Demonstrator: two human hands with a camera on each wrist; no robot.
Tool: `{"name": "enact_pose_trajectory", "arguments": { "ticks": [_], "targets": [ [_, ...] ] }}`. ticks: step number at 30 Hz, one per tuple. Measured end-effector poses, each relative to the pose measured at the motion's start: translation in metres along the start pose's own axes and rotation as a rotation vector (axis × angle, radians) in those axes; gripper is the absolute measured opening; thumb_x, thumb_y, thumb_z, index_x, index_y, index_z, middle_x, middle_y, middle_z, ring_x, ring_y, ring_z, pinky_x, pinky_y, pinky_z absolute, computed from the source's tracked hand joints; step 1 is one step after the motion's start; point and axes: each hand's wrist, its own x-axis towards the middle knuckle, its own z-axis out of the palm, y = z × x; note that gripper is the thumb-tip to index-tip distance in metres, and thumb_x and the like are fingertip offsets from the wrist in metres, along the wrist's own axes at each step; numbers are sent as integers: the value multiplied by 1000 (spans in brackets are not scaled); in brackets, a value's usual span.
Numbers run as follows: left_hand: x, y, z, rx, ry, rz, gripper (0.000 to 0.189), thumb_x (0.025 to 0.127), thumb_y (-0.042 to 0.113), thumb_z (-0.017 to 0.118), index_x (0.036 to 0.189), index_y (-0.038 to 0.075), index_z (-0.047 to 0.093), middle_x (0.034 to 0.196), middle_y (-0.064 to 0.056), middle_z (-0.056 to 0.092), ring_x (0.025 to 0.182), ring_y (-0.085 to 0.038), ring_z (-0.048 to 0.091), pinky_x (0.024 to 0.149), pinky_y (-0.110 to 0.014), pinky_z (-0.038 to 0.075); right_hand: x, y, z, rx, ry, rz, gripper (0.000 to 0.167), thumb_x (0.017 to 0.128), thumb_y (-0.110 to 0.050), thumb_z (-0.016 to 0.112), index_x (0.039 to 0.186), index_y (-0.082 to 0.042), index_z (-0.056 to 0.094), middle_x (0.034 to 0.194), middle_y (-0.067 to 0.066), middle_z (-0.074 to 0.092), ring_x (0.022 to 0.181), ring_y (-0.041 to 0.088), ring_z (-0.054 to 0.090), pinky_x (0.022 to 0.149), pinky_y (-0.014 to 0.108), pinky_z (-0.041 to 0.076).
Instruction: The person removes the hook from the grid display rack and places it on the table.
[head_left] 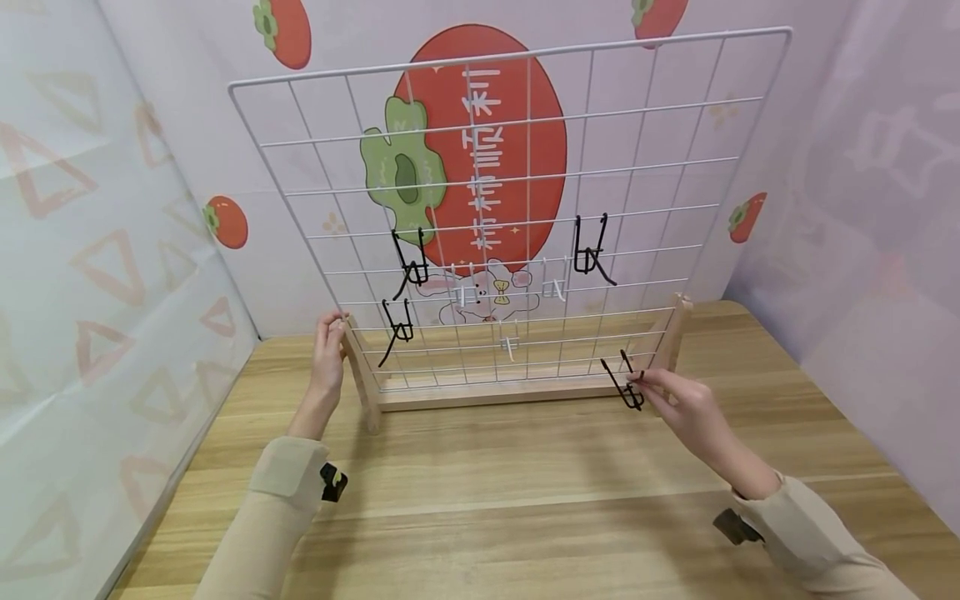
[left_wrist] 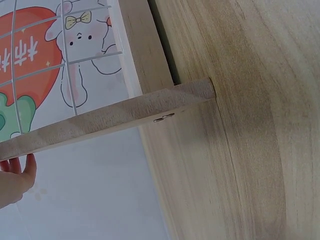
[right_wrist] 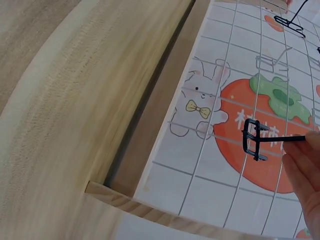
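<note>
A white wire grid panel [head_left: 528, 177] stands upright in a wooden stand [head_left: 495, 393]. My left hand [head_left: 327, 354] holds the top of the stand's left side piece; in the left wrist view, the fingertips [left_wrist: 31, 164] meet that wooden piece [left_wrist: 115, 106]. With thumb and fingers, my right hand [head_left: 690, 408] pinches the prong of a black wire hook [head_left: 626, 390]. This hook is tilted in front of the grid's lower right corner, its frame turned away from the fingers. The right wrist view shows the hook [right_wrist: 256, 140] overlapping the grid wires.
On the grid hang black hooks at upper left [head_left: 411, 258], lower left [head_left: 397, 329] and right [head_left: 590, 250]. Several small white hooks, one low in the middle [head_left: 510, 342], hang between them. A patterned backdrop [head_left: 172, 175] rises behind the wooden table [head_left: 465, 517].
</note>
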Motion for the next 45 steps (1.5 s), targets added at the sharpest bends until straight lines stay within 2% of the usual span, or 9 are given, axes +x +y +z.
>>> {"name": "enact_pose_trajectory", "arguments": {
  "ticks": [4,9,16,21,24,28,30,34,45],
  "targets": [
    [-1,-1,-1,7,2,-4,14,94,13,31,99,22,41,113,1,41,99,-11,38,76,-27,31,-4,0,0,-7,-5,-5,40,90,-31,44,81,4,62,75,15,65,75,2,60,64,8,43],
    [0,-2,-1,14,2,-6,13,94,14,31,100,21,40,111,6,41,99,-10,38,77,-28,30,-10,2,-2,-37,-29,-3,40,90,-30,43,81,3,63,75,13,65,71,9,61,66,9,43],
    [1,-4,-1,9,3,-2,14,94,14,32,99,23,41,117,-3,39,96,-7,38,75,-27,30,-19,4,-7,-51,-91,36,41,90,-32,41,82,1,63,76,11,65,76,7,61,69,8,42],
    [1,-3,0,11,3,-1,14,94,14,32,99,23,40,114,2,41,97,-9,38,75,-27,30,-24,6,-8,-51,-119,35,27,87,-21,51,81,2,64,76,11,65,71,15,62,69,8,42],
    [1,-2,0,10,-1,3,13,94,14,32,101,22,40,111,6,41,97,-10,38,75,-27,30,-27,8,-8,-60,-133,37,7,76,-3,64,79,3,63,74,11,65,66,19,62,65,9,43],
    [1,-1,0,7,-1,9,12,94,15,33,102,20,41,112,3,42,97,-10,39,74,-25,31,-31,11,-8,-80,-152,53,32,50,18,71,77,2,63,72,10,64,63,19,61,63,9,43],
    [1,-2,0,6,0,9,12,94,15,33,102,20,41,115,-1,41,97,-10,39,74,-26,31,-33,13,-7,-88,-165,64,37,46,21,70,76,2,63,72,10,65,63,19,61,63,9,43],
    [1,-3,0,11,-1,8,13,94,14,32,100,22,40,117,-6,40,96,-11,39,74,-26,31,-37,17,-7,-88,-185,70,37,46,21,70,76,2,63,72,9,64,64,18,61,64,9,42],
    [0,-3,-1,40,1,3,12,95,17,31,104,21,40,118,-4,39,98,-11,39,77,-28,30,-43,23,-5,-91,-242,98,34,49,20,69,77,1,64,72,9,65,64,18,61,61,11,43]
  ]
}}
